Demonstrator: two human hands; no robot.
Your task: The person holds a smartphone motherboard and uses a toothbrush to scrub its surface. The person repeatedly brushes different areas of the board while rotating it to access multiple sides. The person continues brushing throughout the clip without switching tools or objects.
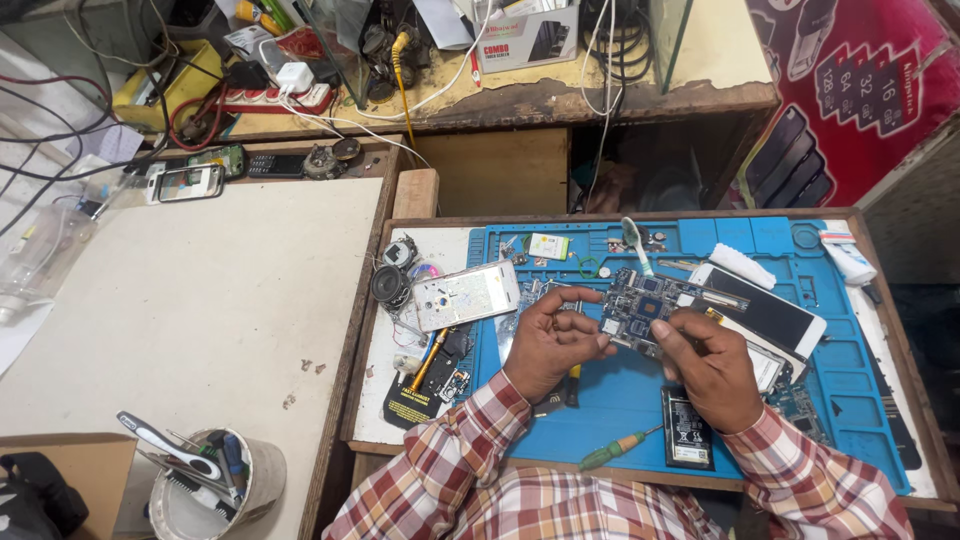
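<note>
Landmark: blue work mat point(640, 410), spread over a wooden tray on the bench.
Circuit board point(642, 308): held just above the middle of the mat, tilted slightly, chips facing up.
Left hand point(548, 345): over the mat's left half, fingers curled around the board's left edge, thumb pressed on its near corner.
Right hand point(712, 368): over the mat's middle, thumb and fingertips pinched on the board's near right edge.
White phone point(466, 295): lying flat, straddling the mat's left edge, just beside the left hand.
Phone with dark screen point(765, 310): lying on the mat's right half, partly hidden behind the right hand.
Battery point(687, 428): flat on the mat, near its front edge, just below the right wrist.
Green-handled screwdriver point(612, 450): lying at the mat's front edge, left of the battery.
Toothbrush point(636, 243): resting on the mat's far part, beyond the board.
White tube point(848, 257): just off the mat's far right corner.
Cup of tools point(215, 487): well apart from the mat, on the pale table to its left.
</note>
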